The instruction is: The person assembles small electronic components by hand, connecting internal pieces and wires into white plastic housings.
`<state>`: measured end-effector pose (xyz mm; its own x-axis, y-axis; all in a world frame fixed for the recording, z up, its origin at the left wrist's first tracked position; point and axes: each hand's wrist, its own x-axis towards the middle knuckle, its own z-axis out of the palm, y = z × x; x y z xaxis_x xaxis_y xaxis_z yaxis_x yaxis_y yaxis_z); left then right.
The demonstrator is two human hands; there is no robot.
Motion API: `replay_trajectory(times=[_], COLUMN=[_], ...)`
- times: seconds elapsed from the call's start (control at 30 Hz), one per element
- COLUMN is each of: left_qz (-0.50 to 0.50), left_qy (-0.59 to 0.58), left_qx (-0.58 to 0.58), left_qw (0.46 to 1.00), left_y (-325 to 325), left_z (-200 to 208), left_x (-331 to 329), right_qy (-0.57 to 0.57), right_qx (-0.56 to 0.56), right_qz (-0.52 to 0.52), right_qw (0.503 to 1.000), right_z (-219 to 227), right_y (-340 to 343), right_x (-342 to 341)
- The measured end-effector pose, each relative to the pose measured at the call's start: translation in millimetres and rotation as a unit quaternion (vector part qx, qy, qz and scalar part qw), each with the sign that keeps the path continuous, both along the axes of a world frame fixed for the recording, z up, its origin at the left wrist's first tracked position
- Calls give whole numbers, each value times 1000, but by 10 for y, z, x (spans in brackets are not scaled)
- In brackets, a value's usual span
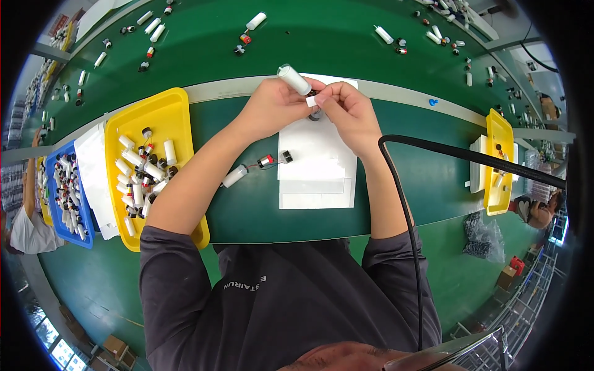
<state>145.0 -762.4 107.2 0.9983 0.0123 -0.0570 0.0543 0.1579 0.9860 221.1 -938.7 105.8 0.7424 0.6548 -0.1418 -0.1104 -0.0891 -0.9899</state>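
Observation:
Both my hands meet above the top of the white sheets point(309, 148) on the green table. My left hand point(272, 105) is closed around an assembly with a white cylinder point(293, 79) that points up and to the left; its dark end is partly hidden by fingers. My right hand point(351, 111) pinches a small white label-like piece point(311, 100) at that dark end. Just below the fingers shows a round grey part point(315, 115). Between my left forearm and the sheets lies another assembly: a white cylinder point(235, 175), a red part point(266, 161) and a black cap point(286, 156), wired together.
At left stands a yellow tray point(179, 117) of similar assemblies, beyond it white paper point(93, 173) and a blue tray point(86, 232). Across the table runs a green belt point(322, 43) with scattered assemblies. A black cable point(464, 157) arches past my right forearm. Another yellow tray point(495, 123) sits right.

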Motion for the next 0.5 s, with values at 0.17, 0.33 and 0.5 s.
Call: replay_trajectory(times=[0.17,0.33,0.5], left_qz=[-7,22,44], left_qy=[3,21,25], left_qx=[10,-70,-112], left_qw=[1000,997,992], left_y=[20,76,52], left_z=[42,-63,12], left_x=[-7,46,1], right_qy=[-10,-93,-439], right_qx=[-3,19,46], right_qz=[-15,-119,-153], right_qw=[1000,988,884], right_z=[-31,-125,-203], right_y=[5,101,121], right_x=[12,-134,-219])
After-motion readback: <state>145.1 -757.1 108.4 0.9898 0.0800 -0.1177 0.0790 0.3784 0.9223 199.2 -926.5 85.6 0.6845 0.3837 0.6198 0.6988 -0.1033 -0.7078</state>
